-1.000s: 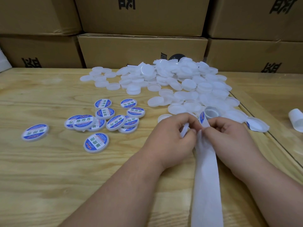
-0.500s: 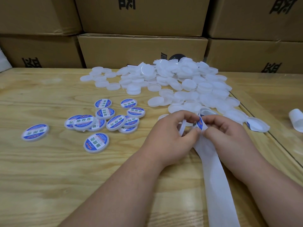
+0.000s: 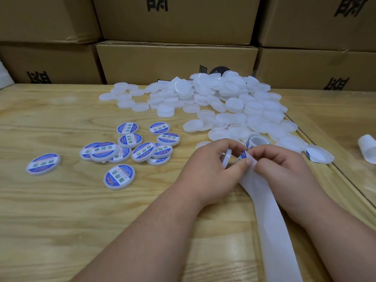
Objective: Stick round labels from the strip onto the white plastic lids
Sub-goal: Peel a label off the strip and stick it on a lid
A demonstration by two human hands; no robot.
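The left hand [image 3: 211, 167] curls around a blank lid [image 3: 227, 158] held on edge, its thumb against the strip [image 3: 270, 216], while the right hand [image 3: 278, 167] pinches the strip's top where a blue label [image 3: 244, 154] peels up between the two hands. The strip's bare backing trails down under the right wrist. Beyond the hands lies the pile of plain lids [image 3: 223, 102]; left of the left hand lie the labelled lids [image 3: 130, 147].

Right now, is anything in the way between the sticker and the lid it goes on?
Nothing visible. The left hand holds the blank lid right beside the label, which both hands pinch at the strip.
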